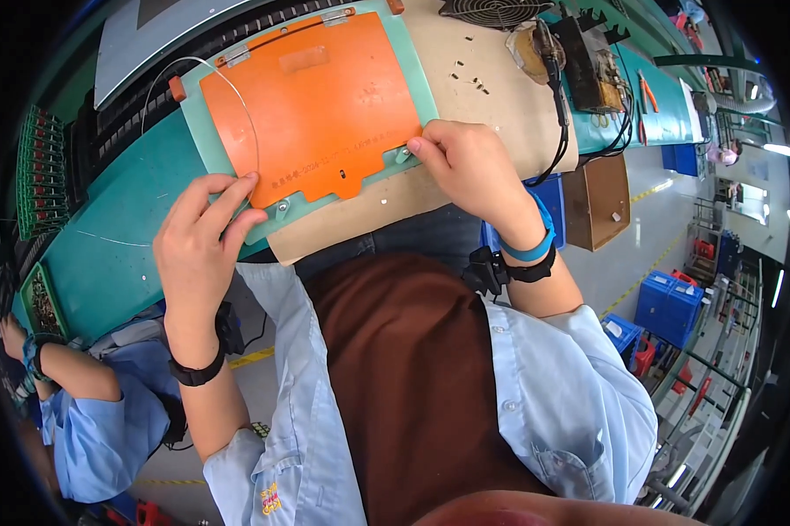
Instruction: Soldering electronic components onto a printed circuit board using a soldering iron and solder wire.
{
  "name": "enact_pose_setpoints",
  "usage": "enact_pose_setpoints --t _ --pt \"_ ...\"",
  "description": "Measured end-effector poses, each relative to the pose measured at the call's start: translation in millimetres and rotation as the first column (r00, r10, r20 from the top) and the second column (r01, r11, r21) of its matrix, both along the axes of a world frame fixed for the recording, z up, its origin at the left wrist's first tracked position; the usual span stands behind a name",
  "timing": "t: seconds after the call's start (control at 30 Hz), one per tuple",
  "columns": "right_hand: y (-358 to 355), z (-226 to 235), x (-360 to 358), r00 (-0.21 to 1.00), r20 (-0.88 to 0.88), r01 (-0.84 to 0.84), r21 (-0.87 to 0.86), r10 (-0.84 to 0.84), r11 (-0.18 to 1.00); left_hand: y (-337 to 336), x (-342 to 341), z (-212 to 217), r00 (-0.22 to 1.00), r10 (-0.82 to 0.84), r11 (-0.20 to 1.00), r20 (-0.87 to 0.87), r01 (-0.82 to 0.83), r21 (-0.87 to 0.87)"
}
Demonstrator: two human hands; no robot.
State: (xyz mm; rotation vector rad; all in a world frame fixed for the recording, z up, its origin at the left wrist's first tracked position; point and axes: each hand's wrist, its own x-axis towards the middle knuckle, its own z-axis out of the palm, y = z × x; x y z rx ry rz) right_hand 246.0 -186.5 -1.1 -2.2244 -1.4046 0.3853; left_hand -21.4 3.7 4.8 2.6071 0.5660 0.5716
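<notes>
A flat jig lies tilted at the bench edge, with an orange hinged cover point(316, 105) over a pale green base plate point(209, 145). At its near left corner my left hand point(198, 237) is closed, thumb and index finger on the corner beside a small metal latch point(282, 209). A thin silvery wire point(241, 101) loops over the cover and reaches those fingertips. My right hand point(474, 171) is closed on the near right corner, thumb by a second latch point(403, 154), other fingers curled and partly hidden. What lies under the cover is hidden.
Brown paper point(491, 96) with several small dark parts spreads over the green bench. At the back right are a soldering iron point(550, 57), a dark metal block point(588, 66) and a round fan grille point(491, 10). Left: green rack point(42, 175), parts tray point(42, 302), co-worker's arm point(79, 373).
</notes>
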Motion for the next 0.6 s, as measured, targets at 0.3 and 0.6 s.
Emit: enact_pose_setpoints --t 0.3,0.6 --pt "13.0 -4.9 1.7 0.999 0.035 0.038 0.054 -0.040 0.998 2.7 8.7 3.2 0.991 0.121 0.972 -0.053 -0.130 -0.196" --pt "1.2 5.3 -9.0 0.975 0.151 -0.183 0.135 0.162 0.974 -2.0 8.9 7.9 0.993 0.121 0.963 -0.004 -0.119 -0.242"
